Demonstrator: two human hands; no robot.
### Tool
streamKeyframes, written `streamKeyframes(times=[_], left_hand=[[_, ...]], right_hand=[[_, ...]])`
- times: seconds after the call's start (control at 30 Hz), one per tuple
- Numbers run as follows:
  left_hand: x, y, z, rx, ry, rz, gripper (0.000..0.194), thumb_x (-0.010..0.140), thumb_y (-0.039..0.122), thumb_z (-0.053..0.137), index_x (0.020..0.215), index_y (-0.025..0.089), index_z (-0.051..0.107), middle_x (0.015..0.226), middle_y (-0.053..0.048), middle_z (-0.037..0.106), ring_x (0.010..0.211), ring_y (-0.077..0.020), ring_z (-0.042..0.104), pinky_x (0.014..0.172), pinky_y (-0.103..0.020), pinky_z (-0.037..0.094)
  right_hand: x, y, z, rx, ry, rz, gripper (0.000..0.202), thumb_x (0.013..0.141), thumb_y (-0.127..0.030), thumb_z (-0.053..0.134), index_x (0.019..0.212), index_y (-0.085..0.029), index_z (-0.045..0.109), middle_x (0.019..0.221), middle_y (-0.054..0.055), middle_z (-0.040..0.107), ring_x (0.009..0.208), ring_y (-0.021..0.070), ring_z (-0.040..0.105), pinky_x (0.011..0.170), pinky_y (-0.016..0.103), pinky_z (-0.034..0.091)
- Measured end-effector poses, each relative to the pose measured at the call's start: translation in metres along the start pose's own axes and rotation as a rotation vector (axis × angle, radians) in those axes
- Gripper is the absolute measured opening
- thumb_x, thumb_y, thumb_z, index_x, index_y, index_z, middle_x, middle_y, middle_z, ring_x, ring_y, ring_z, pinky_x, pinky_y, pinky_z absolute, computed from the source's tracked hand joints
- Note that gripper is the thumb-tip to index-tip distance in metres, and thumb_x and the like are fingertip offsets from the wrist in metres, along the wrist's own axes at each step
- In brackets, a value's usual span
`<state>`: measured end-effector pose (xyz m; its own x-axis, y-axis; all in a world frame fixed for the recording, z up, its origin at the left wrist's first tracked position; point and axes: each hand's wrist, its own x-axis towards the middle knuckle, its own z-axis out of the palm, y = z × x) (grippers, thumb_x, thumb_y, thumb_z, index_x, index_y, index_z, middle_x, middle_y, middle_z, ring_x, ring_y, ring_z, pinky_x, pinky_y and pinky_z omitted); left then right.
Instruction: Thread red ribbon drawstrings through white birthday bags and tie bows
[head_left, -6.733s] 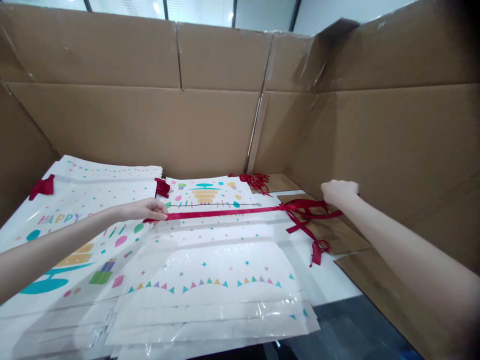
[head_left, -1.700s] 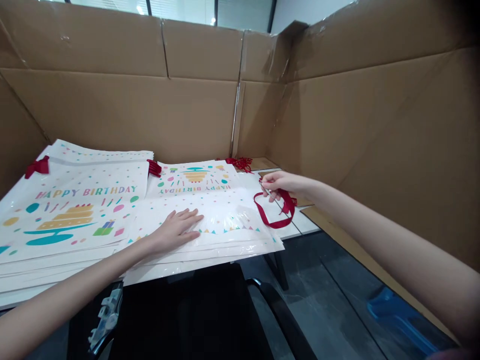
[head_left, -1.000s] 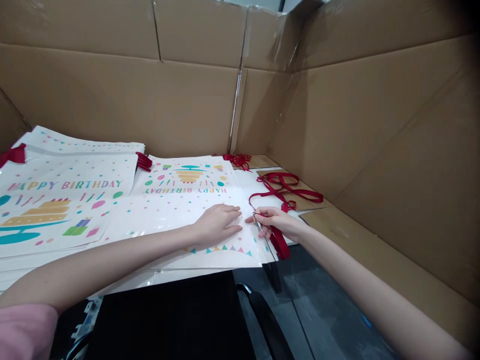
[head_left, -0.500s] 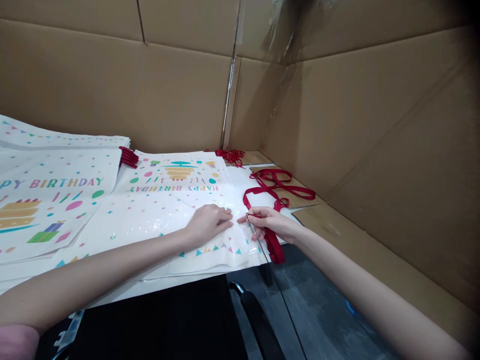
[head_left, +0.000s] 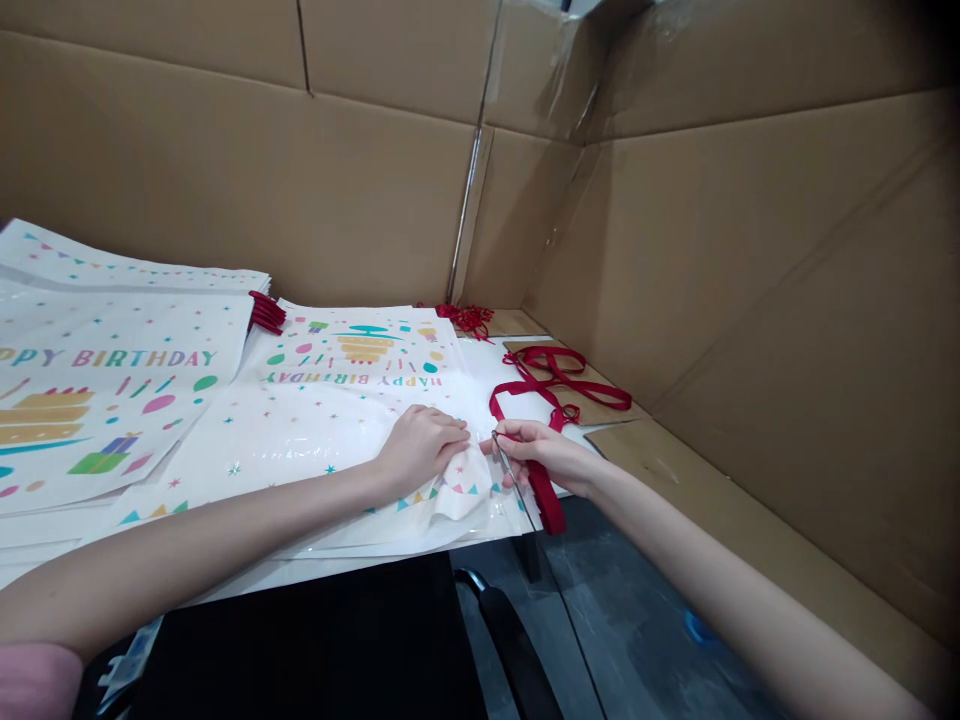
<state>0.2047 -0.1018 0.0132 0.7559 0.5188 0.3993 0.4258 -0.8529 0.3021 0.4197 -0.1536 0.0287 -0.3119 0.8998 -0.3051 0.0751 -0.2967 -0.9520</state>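
My left hand (head_left: 424, 452) lies on a white plastic bag (head_left: 300, 425) printed with "HAPPY BIRTHDAY", upside down from here. Its fingers are closed on the bag's right part, where a folded flap with small flags bunches up. Just to the right, my right hand (head_left: 544, 452) pinches a thin metal rod-like tool (head_left: 514, 478) that slants down toward the table edge; its exact kind is unclear. Red ribbon (head_left: 551, 505) passes by that hand, hanging below it and looping behind it over the table.
A stack of similar printed bags (head_left: 112, 340) with red ribbon ends (head_left: 266, 313) lies at left. Tangled red ribbon (head_left: 466, 320) sits at the back. Cardboard walls (head_left: 750, 270) enclose the table. A black chair (head_left: 322, 640) stands in front.
My left hand has gathered the bag's right edge, so a flap now folds up beneath its fingers. My right hand stays nearly in place with the tool. The view has shifted slightly.
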Motion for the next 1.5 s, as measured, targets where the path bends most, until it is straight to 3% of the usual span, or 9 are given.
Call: streamKeyframes(times=[0.23,0.4,0.63,0.93,1.23,1.5], left_hand=[[-0.003,0.005,0.0,0.075,-0.01,0.006,0.022,0.093,0.029,0.048,0.099,0.022,0.068,0.104,-0.002,0.07,0.1,-0.02,0.061,0.091,-0.038,0.038],[0.0,0.012,-0.005,0.08,-0.007,-0.013,0.017,0.087,0.024,0.052,0.094,0.021,0.067,0.095,-0.003,0.069,0.095,-0.0201,0.06,0.088,-0.037,0.038],[0.0,0.014,-0.003,0.044,0.02,-0.024,0.02,0.089,0.03,0.051,0.08,0.018,0.065,0.083,-0.002,0.067,0.083,-0.016,0.06,0.088,-0.035,0.037],[-0.001,0.011,0.001,0.016,0.017,-0.023,0.021,0.091,0.026,0.048,0.081,0.019,0.065,0.083,-0.001,0.068,0.083,-0.0157,0.059,0.088,-0.034,0.034],[-0.002,0.012,-0.001,-0.022,0.029,-0.055,0.022,0.091,0.028,0.049,0.079,0.018,0.065,0.081,0.0,0.068,0.08,-0.0148,0.058,0.086,-0.033,0.033],[-0.005,0.012,-0.001,-0.064,0.035,-0.047,0.021,0.091,0.027,0.051,0.078,0.019,0.066,0.08,0.002,0.068,0.081,-0.0142,0.059,0.086,-0.033,0.033]], right_hand=[[-0.003,0.007,0.006,0.174,0.054,0.012,0.034,0.069,-0.038,0.076,0.079,-0.015,0.052,0.102,0.009,0.065,0.051,0.0073,0.058,0.041,0.019,0.04],[-0.001,0.013,0.007,0.189,0.063,-0.005,0.033,0.069,-0.037,0.076,0.08,-0.014,0.054,0.084,0.004,0.063,0.051,0.0063,0.054,0.045,0.019,0.039],[0.0,0.014,0.011,0.186,0.084,-0.006,0.033,0.069,-0.038,0.075,0.077,-0.015,0.053,0.095,0.007,0.065,0.052,0.0065,0.055,0.044,0.019,0.038],[0.004,0.018,0.012,0.062,0.018,-0.053,0.039,0.072,-0.048,0.072,0.084,-0.014,0.057,0.062,-0.001,0.056,0.047,0.0071,0.052,0.042,0.017,0.037],[0.003,0.018,0.011,0.01,-0.013,-0.064,0.041,0.071,-0.049,0.072,0.082,-0.014,0.054,0.071,-0.001,0.057,0.051,0.0066,0.057,0.042,0.015,0.041],[-0.006,-0.001,0.008,-0.114,-0.006,0.015,0.047,0.068,-0.053,0.073,0.079,-0.015,0.049,0.092,0.009,0.066,0.054,0.0106,0.063,0.034,0.016,0.037]])
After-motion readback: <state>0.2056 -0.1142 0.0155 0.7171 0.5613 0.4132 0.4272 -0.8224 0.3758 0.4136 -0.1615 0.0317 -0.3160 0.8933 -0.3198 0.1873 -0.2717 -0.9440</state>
